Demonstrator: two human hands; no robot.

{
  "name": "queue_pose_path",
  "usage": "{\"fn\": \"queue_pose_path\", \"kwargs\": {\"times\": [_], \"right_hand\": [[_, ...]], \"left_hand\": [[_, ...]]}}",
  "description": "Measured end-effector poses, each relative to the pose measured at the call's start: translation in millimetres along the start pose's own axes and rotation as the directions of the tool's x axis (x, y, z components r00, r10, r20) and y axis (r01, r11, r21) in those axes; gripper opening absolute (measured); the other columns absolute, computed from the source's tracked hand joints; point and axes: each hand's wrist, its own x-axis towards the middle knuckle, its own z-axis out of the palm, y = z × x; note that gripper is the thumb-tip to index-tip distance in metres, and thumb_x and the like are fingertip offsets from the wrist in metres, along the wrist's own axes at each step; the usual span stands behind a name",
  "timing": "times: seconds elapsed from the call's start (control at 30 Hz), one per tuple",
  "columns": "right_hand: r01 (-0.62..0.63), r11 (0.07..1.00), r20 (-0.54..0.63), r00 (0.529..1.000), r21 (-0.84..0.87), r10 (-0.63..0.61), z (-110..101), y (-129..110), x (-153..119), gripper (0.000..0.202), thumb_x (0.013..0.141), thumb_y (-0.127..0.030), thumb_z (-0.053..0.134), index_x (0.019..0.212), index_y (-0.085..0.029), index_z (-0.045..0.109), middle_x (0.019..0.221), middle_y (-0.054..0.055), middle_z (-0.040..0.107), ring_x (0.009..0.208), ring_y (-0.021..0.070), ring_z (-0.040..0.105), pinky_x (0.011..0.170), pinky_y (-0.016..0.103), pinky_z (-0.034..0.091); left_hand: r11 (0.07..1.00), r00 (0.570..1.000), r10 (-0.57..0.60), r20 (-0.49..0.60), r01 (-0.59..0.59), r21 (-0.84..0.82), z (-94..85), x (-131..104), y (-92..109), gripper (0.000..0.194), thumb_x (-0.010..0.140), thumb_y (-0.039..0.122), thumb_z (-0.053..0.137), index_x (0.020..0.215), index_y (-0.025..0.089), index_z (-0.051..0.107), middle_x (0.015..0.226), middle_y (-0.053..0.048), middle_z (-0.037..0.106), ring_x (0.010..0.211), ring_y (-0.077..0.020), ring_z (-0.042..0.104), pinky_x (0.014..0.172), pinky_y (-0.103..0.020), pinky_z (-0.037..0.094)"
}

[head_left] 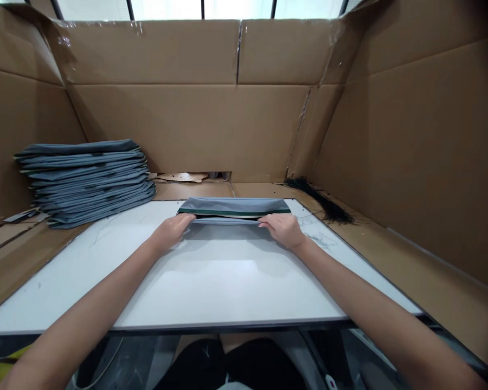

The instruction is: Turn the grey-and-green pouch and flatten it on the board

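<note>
A folded grey-blue fabric piece (pixel 236 205) with a dark green stripe lies across the far part of the white tabletop (pixel 228 292). Its near edge gapes a little between two layers. My left hand (pixel 173 230) pinches the left end of that near edge. At the right end, my right hand (pixel 283 227) grips the same edge between thumb and fingers. Both arms reach forward, roughly level with each other.
A tall stack of folded grey-blue fabric pieces (pixel 93 181) stands at the back left. A bundle of black strands (pixel 323 201) lies on cardboard at the back right. Cardboard walls (pixel 154 119) enclose the table's back and sides.
</note>
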Motion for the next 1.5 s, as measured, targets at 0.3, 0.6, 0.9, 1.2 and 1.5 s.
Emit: {"fn": "queue_pose_path", "kwargs": {"times": [0.3,0.6,0.9,1.2,1.5], "right_hand": [[-0.086,0.994,-0.099,0.991,0.065,0.092,-9,-2,7,0.017,0.082,-0.023,0.049,0.073,-0.015,0.060,0.066,-0.001,0.064,0.060,0.0020,0.056,0.061,0.012,0.042],[-0.047,0.996,-0.102,0.993,0.071,0.054,-10,-7,14,0.013,0.080,-0.020,0.052,0.071,-0.016,0.061,0.064,-0.003,0.064,0.059,0.0022,0.057,0.060,0.013,0.042],[0.064,0.998,0.002,0.998,-0.010,-0.063,-18,13,10,0.013,0.078,-0.027,0.056,0.074,-0.018,0.064,0.066,-0.003,0.065,0.061,0.0028,0.058,0.062,0.015,0.042],[0.075,0.996,0.128,0.989,0.047,-0.080,-1,18,-8,0.024,0.083,-0.019,0.044,0.099,-0.019,0.062,0.085,0.002,0.067,0.077,0.0053,0.061,0.071,0.017,0.051],[0.086,0.996,0.070,0.994,0.010,-0.087,-4,12,-2,0.026,0.081,-0.013,0.042,0.091,-0.020,0.065,0.090,-0.001,0.067,0.078,0.0048,0.062,0.068,0.014,0.049]], "left_hand": [[0.981,0.892,-0.146,-0.427,0.076,-0.177,-5.8,11,16,0.042,0.078,0.021,0.057,0.115,0.017,0.039,0.109,-0.010,0.054,0.107,-0.0177,0.051,0.091,-0.035,0.045],[0.884,0.778,-0.453,-0.434,0.328,-0.334,-6.5,14,20,0.008,0.081,0.024,0.055,0.081,0.016,0.053,0.077,-0.001,0.058,0.073,-0.0106,0.053,0.068,-0.022,0.044],[0.831,0.904,-0.424,-0.062,0.360,-0.425,-32.7,14,14,0.011,0.073,0.013,0.054,0.065,0.016,0.047,0.063,0.003,0.056,0.061,-0.0076,0.050,0.058,-0.017,0.037],[0.946,0.956,-0.292,0.018,0.292,-0.137,-40.1,-3,5,0.015,0.080,0.022,0.050,0.067,0.017,0.045,0.070,0.002,0.054,0.065,-0.0087,0.046,0.061,-0.019,0.035],[0.955,0.959,-0.241,0.147,0.208,0.213,-39.9,3,23,0.027,0.083,0.026,0.045,0.109,0.024,0.051,0.099,0.000,0.066,0.079,-0.0167,0.063,0.061,-0.024,0.042]]}}
